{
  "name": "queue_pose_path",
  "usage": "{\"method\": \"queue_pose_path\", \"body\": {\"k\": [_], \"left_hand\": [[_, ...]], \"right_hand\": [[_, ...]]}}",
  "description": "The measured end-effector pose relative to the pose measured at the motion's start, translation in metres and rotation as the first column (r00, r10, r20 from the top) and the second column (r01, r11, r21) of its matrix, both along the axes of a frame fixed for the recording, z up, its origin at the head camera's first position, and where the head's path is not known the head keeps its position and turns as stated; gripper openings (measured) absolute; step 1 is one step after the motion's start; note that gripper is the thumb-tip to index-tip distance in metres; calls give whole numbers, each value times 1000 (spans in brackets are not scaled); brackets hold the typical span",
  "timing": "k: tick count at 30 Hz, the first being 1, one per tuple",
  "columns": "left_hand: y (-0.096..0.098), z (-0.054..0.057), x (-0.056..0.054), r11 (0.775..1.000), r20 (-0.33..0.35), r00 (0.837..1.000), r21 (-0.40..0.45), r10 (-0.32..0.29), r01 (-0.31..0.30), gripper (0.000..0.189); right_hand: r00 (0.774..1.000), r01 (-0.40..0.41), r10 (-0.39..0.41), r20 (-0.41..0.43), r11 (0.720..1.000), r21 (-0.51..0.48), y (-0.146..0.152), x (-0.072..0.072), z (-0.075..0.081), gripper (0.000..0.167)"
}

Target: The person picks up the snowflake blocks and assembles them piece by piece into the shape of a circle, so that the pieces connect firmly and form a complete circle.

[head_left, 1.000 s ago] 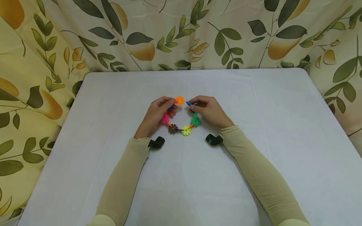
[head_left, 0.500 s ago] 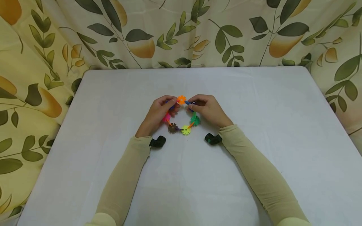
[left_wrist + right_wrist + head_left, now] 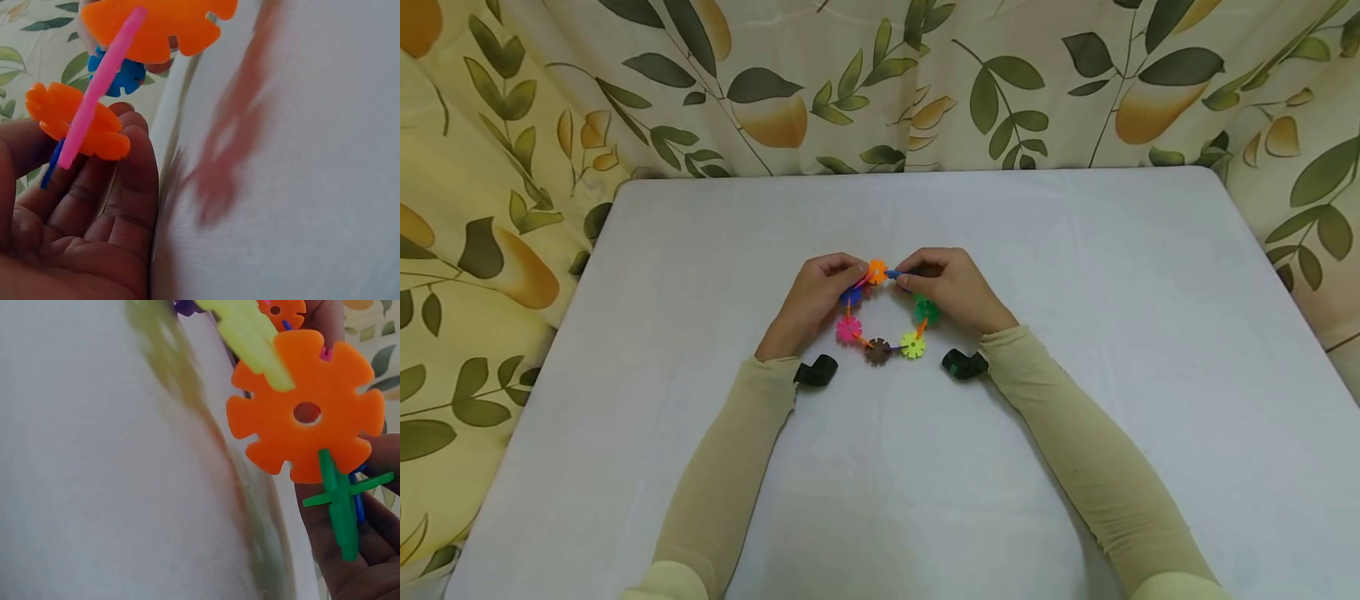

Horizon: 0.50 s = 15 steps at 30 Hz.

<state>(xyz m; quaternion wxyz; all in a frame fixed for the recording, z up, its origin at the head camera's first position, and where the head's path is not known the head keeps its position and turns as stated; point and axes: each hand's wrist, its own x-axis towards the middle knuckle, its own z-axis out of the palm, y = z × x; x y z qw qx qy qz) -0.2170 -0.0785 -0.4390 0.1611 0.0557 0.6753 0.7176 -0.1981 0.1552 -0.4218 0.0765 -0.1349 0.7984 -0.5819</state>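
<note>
A ring of slotted flower-shaped plastic discs hangs between the two hands in the head view. At its top, my left hand point(image 3: 811, 293) pinches the chain beside an orange disc point(image 3: 877, 272). My right hand point(image 3: 961, 287) pinches a blue disc point(image 3: 892, 274), seen edge-on against the orange one; whether their slots are locked is too small to tell. Lower down are a pink disc point(image 3: 849, 330), a brown disc point(image 3: 877, 352), a yellow disc point(image 3: 913, 345) and a green disc point(image 3: 927, 311). In the right wrist view, an orange disc point(image 3: 306, 406) joins a green one point(image 3: 340, 506) by my fingers.
A white-covered table point(image 3: 880, 483) lies under both arms. Black wrist cameras point(image 3: 817, 371) sit at the inner sides of the sleeves. Behind the table hangs a leaf-patterned curtain point(image 3: 850, 83).
The gap between the top orange disc and the blue disc has closed. The pink, brown and yellow discs have swung right and slightly down, and more of the left side shows.
</note>
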Motion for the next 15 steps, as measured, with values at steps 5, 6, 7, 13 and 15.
{"method": "queue_pose_path", "body": {"k": [5,6,7,13,15], "left_hand": [[1,0,0,1000,-9,1000,-14,1,-1,19],[1,0,0,1000,-10,1000,-16,2,-3,19],[1,0,0,1000,-11,1000,-19,4,-4,19],[-2,2,1,1000,3,1000,-27,-14,14,22],[-6,3,0,999,16,999,-39,-29,30,25]], "right_hand": [[1000,-7,7,13,1000,-13,-2,1,0,14],[1000,-6,6,12,1000,-15,-2,1,0,13],[1000,-6,6,10,1000,-18,-2,1,0,13],[1000,-8,8,4,999,-31,-2,0,-2,13],[1000,0,1,9,1000,-26,-2,0,-2,14]]}}
